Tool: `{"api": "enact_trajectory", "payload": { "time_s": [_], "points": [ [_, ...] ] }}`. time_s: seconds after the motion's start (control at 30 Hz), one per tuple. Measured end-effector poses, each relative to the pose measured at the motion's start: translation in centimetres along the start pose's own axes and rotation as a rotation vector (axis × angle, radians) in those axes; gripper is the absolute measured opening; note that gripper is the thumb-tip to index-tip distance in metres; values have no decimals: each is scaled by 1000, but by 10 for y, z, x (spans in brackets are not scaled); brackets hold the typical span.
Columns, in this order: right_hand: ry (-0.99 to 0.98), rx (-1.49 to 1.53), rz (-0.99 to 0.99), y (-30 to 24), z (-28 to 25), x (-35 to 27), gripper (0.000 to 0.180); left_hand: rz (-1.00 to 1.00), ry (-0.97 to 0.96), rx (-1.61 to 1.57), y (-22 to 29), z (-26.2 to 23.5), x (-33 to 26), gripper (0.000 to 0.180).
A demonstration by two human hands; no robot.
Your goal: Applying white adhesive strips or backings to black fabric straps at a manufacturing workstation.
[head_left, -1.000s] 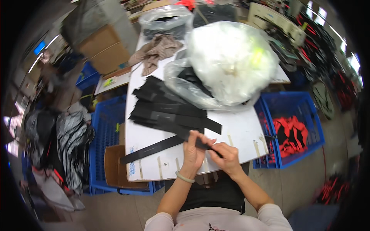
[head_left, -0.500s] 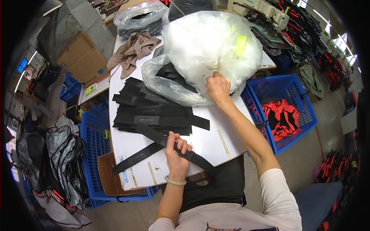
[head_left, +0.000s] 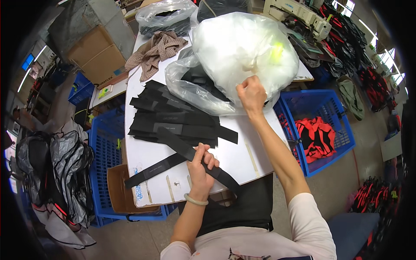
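My left hand (head_left: 200,171) is closed around a black strap (head_left: 175,144) near the table's front edge. One end of this strap reaches toward the pile; the other hangs past the edge. Another black strap (head_left: 149,172) lies aslant below it. Beyond my left hand, several black straps (head_left: 173,117) are stacked in a fanned pile with labels on them. My right hand (head_left: 252,96) is a fist against the near side of a large, puffed-up clear plastic bag (head_left: 234,43) with white contents; its film gathers at my fingers, and the fingertips are hidden.
The white table (head_left: 232,162) carries an open clear bag (head_left: 190,95) of black pieces and a checked cloth (head_left: 158,52). Blue crates flank it; the right crate (head_left: 342,136) holds red and black pieces. A cardboard box (head_left: 119,186) stands by the left corner. A sewing machine (head_left: 299,15) is behind.
The whole view has shifted a little. My left hand still holds the strap, and my right fist remains at the large plastic bag.
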State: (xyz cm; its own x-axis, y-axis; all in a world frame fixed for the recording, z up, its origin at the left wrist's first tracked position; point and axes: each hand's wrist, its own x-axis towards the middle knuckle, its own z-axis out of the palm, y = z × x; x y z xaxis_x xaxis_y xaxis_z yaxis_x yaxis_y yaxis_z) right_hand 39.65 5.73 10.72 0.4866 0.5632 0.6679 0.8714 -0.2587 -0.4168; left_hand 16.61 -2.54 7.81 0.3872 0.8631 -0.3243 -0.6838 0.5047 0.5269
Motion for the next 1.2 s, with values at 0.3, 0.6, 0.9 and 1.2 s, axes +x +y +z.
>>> {"api": "enact_trajectory", "payload": {
  "time_s": [0.3, 0.6, 0.9, 1.2],
  "points": [
    [-235, 605, -397, -39, -107, -114, 14, -66, -168, 61, -9, 23, -4, 37],
    [-469, 635, -298, -24, -116, -138, 9, 32, -177, 194, -22, 9, -5, 33],
    [-492, 557, -430, -25, -127, -130, 13, 27, -122, 227, -32, 6, -16, 29],
    [-664, 801, 49, -28, -123, -146, 26, 20, -86, 28, -37, -10, -19, 22]
  ]
}}
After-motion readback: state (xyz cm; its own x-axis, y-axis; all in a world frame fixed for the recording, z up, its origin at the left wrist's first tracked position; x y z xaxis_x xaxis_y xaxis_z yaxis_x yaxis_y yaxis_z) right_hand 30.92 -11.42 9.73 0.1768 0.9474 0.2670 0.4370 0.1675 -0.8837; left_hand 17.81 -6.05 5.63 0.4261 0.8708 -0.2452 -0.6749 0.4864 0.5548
